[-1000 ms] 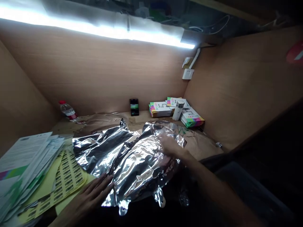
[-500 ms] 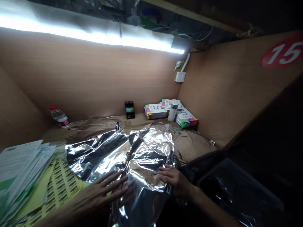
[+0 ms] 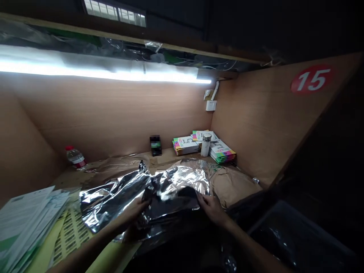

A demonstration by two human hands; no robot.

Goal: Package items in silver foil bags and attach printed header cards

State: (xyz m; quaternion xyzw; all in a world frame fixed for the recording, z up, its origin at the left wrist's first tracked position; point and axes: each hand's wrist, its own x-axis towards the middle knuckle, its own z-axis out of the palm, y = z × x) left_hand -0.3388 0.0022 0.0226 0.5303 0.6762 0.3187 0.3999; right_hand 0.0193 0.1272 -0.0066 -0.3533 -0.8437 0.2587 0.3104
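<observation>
A flat, crinkled silver foil balloon (image 3: 172,206) is stretched between my two hands, its near part dark in shadow. My left hand (image 3: 137,208) grips its left edge with fingers closed. At the right edge, my right hand (image 3: 211,206) pinches the foil between thumb and fingers. More shiny silver foil (image 3: 106,199) lies to the left, beside and partly behind my left hand. Bright crumpled foil (image 3: 187,175) spreads just beyond the held piece; whether it is the same piece I cannot tell.
Papers (image 3: 27,216) and yellow label sheets (image 3: 71,229) lie at left. Along the back stand a red-capped bottle (image 3: 76,158), a small dark device (image 3: 155,146), a white flask (image 3: 205,146) and colourful printed packets (image 3: 186,145). Brown cardboard walls (image 3: 250,125) enclose the table; a clear plastic bin (image 3: 295,235) is at right.
My hands went from lying flat on the foil to gripping its two side edges. The foil's near part is lifted and folded back, uncovering a yellow sheet. The view has tilted up.
</observation>
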